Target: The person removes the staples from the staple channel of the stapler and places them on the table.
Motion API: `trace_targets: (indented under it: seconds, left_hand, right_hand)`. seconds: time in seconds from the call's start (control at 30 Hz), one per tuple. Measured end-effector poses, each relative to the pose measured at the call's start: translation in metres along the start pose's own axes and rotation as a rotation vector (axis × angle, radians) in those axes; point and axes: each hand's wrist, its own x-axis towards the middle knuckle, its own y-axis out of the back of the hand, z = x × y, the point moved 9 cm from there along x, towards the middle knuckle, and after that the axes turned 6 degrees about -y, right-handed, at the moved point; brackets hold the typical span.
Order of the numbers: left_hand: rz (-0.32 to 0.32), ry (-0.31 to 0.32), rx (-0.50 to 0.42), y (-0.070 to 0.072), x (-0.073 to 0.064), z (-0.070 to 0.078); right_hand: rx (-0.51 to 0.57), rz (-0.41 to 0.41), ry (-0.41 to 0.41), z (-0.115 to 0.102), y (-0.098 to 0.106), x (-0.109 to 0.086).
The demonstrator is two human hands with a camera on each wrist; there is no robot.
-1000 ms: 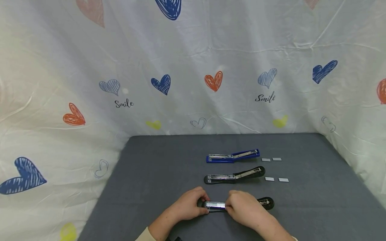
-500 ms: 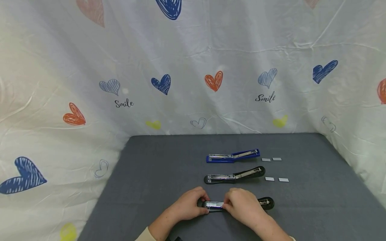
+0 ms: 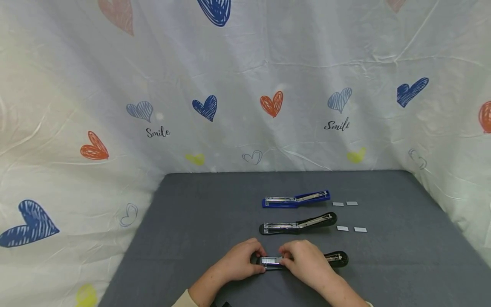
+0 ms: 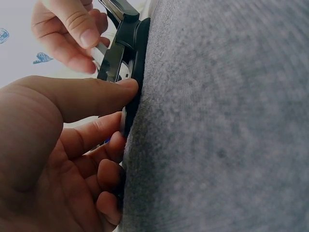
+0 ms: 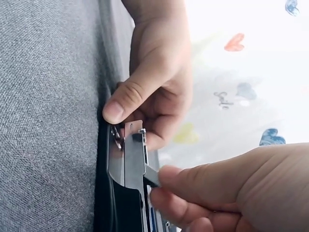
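A black stapler (image 3: 337,259) lies opened out on the table, its metal tray (image 3: 270,261) facing up. My left hand (image 3: 240,260) grips the stapler's left end between thumb and fingers. Over the middle of the tray, my right hand (image 3: 309,263) pinches a strip of staples (image 5: 152,175) between thumb and index finger. The right wrist view shows this strip slanting down into the tray, its lower end hidden by the tray wall. In the left wrist view the strip (image 4: 99,51) shows below the right fingertips. The right hand hides the stapler's hinge in the head view.
Behind lies a second opened black stapler (image 3: 280,228), and farther back a blue one (image 3: 279,202). To their right are small staple strips, two by the black stapler (image 3: 360,230) and two by the blue (image 3: 351,203). A heart-printed curtain (image 3: 230,140) encloses the grey table (image 3: 199,213).
My right hand has shifted slightly left along the tray with the staple strip, its fingers now nearer the left hand. The left hand stays in place on the stapler.
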Motion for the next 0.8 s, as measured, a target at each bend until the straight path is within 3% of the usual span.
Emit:
trace_targets:
  seconds: [0.23, 0.57, 0.8]
  left_hand:
    - [0.004, -0.002, 0.003, 0.0, -0.001, 0.001]
    - [0.011, -0.015, 0.0, 0.002, 0.0, 0.002]
    - [0.014, -0.001, 0.004, 0.0, -0.001, 0.0]
  right_hand:
    - [-0.038, -0.014, 0.005, -0.001, -0.002, -0.002]
    - [-0.078, 0.036, -0.013, -0.001, 0.009, -0.004]
    - [-0.02, -0.007, -0.026, 0.006, 0.022, -0.007]
